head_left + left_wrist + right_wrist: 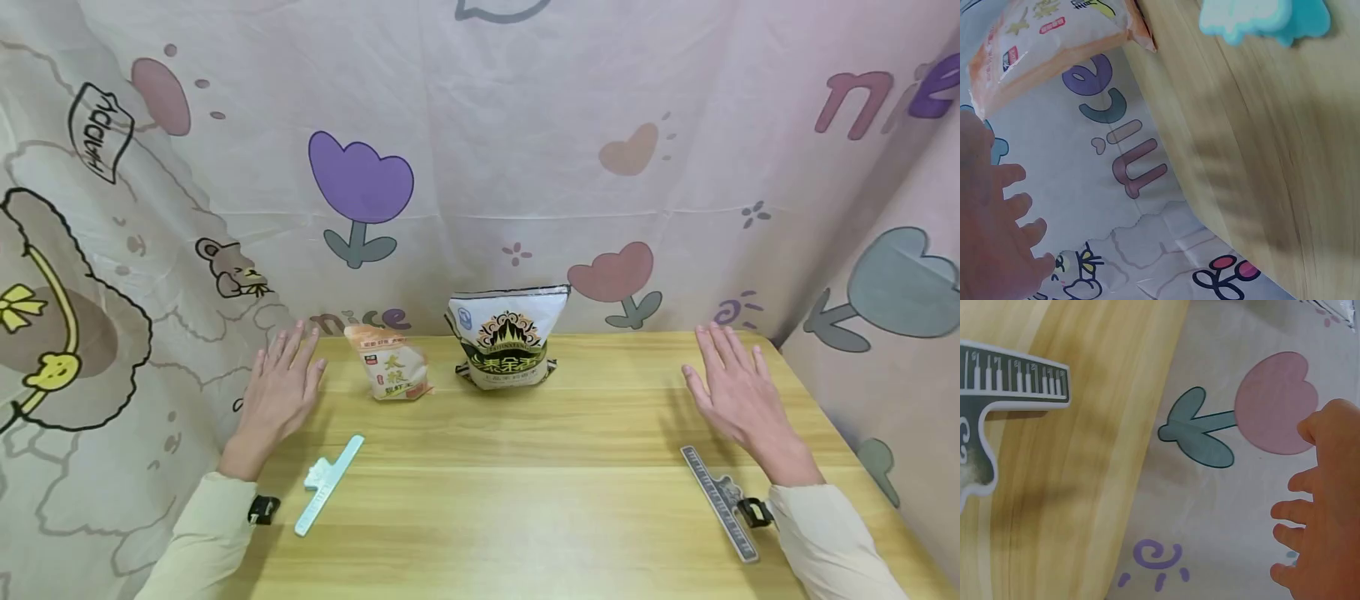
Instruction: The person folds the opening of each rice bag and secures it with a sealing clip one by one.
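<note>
My left hand is held out palm down with its fingers straight, left of a small orange and white food bag. Nearer to me than that hand lies a mint-green sealing clip, its edge also seen in the left wrist view as a turquoise shape. Over at the right, my right hand has its fingers extended and holds nothing. Just below it lies a grey sealing clip with ruler-like marks, seen closer in the right wrist view. A larger white and black rice bag stands at the back middle.
The pale wooden table ends at a printed curtain behind the bags. More curtain hangs along the left and right sides. Black wrist straps sit at both cuffs.
</note>
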A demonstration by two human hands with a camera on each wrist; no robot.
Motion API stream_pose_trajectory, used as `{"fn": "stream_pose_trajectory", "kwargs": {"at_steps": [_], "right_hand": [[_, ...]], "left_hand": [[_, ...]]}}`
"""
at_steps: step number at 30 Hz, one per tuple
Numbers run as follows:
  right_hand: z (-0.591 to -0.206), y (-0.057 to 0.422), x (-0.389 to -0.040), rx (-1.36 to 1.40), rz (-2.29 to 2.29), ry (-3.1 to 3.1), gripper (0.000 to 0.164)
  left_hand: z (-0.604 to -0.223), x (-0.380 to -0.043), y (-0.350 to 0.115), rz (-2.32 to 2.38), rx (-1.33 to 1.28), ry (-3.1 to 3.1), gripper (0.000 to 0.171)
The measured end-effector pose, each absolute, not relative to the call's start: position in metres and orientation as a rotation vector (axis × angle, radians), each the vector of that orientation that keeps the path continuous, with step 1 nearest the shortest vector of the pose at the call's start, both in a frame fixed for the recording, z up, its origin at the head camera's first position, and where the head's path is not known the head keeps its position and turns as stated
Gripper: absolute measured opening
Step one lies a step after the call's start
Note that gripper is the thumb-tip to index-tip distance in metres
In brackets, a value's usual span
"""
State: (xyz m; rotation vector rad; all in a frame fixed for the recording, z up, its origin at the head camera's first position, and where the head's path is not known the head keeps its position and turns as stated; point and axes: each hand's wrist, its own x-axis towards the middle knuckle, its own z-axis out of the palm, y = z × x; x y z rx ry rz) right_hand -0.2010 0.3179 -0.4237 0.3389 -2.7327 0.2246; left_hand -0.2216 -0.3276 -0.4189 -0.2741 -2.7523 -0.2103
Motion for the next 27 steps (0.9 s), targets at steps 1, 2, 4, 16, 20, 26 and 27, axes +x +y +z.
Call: {"fn": "stream_pose_trajectory", "kwargs": {"at_steps": [1, 2, 4, 16, 20, 26, 27], "right_hand": [[-0.422, 0.318, -0.2, 0.342, 0.225, -2.728, 0.065], [-0.421, 0.317, -0.199, 0.344, 0.226, -2.725, 0.065], [-0.419, 0.316, -0.197, 0.346, 0.227, -2.718, 0.065], [-0.414, 0.305, -0.187, 0.356, 0.291, -2.694, 0.064], [-0.413, 0.298, -0.185, 0.373, 0.319, -2.668, 0.063], [-0.413, 0.284, -0.184, 0.397, 0.351, -2.618, 0.061], [-0.413, 0.282, -0.184, 0.402, 0.36, -2.606, 0.06]], "left_hand": [[-0.418, -0.221, -0.327, -0.216, -0.277, -2.748, 0.055], [-0.418, -0.22, -0.326, -0.223, -0.279, -2.746, 0.055], [-0.416, -0.218, -0.323, -0.23, -0.283, -2.741, 0.055], [-0.41, -0.211, -0.306, -0.213, -0.318, -2.7, 0.055], [-0.409, -0.209, -0.298, -0.239, -0.325, -2.676, 0.055], [-0.407, -0.204, -0.285, -0.28, -0.318, -2.652, 0.054], [-0.407, -0.204, -0.282, -0.284, -0.319, -2.643, 0.054]]}}
